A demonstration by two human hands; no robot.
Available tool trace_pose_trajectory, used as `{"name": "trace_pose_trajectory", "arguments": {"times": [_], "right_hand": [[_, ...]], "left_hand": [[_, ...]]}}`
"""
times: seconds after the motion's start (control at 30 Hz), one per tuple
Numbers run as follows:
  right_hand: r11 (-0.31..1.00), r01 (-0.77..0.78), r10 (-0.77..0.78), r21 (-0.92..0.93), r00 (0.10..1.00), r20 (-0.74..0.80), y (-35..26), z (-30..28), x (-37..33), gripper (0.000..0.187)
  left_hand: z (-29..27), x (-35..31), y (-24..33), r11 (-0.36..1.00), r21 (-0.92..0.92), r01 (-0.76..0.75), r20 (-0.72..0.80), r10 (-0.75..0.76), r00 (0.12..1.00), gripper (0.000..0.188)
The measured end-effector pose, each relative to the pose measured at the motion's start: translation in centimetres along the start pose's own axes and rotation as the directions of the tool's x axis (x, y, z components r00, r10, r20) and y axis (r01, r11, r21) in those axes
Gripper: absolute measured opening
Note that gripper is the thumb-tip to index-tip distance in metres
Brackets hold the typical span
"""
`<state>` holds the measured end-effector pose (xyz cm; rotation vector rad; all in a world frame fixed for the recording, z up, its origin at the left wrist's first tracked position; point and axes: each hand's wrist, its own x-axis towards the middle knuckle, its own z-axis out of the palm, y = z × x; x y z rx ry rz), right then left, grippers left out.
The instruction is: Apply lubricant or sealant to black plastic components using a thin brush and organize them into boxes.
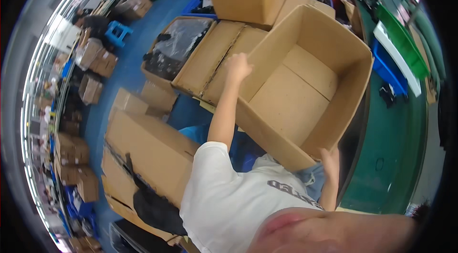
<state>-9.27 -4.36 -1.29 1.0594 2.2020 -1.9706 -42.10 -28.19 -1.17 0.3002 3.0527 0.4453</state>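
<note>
A large cardboard box [291, 93], tall-walled with nothing inside, stands tilted in front of me with its opening facing up. My left hand [238, 67] is closed at the rim of its left wall, fingers curled and partly hidden. At the near right corner, my right hand [329, 160] grips the wall, thumb toward the inside. Just left of the box lies a closed cardboard carton [229, 45] with a dark seam along its top. Beside that carton, an open box [148, 64] holds black parts and clear plastic.
A green worktable [386, 157] runs along the right, with a green bin [403, 43] and a blue bin [386, 64]. Stacked cartons [243, 0] rise at the back. Another large carton [148, 145] with a black bag [157, 207] is at my left. A blue stool [118, 33] stands farther off.
</note>
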Motion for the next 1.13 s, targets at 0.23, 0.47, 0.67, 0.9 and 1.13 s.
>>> {"name": "trace_pose_trajectory", "arguments": {"times": [0.23, 0.47, 0.67, 0.9, 1.13], "right_hand": [[0.993, 0.112, -0.113, 0.039, 0.993, 0.027, 1.8, -0.2, 0.4, 0.047], [0.979, 0.204, -0.202, 0.005, 0.973, -0.113, 3.4, 0.7, -2.5, 0.046], [0.951, 0.257, -0.232, 0.175, 0.961, -0.149, 3.1, 0.5, -3.9, 0.041], [0.827, 0.386, -0.349, 0.409, 0.922, -0.164, 0.2, 3.7, -3.6, 0.035], [0.679, 0.658, -0.659, 0.326, 0.742, -0.126, -5.5, 4.0, -2.5, 0.045]], "left_hand": [[-2.5, -2.1, -0.2, 0.999, 0.027, 0.028, -0.079, -0.026, 0.997, 0.027], [-8.9, -7.4, 1.0, 1.000, 0.020, -0.019, -0.158, 0.021, 0.987, 0.024], [-16.6, -9.5, 5.2, 0.964, 0.206, -0.169, -0.311, 0.228, 0.923, 0.018], [-26.7, -14.7, 7.4, 0.899, 0.412, -0.151, -0.481, 0.355, 0.802, 0.025], [-31.4, -17.2, 3.0, 0.960, 0.279, -0.022, -0.705, 0.221, 0.674, 0.024]]}}
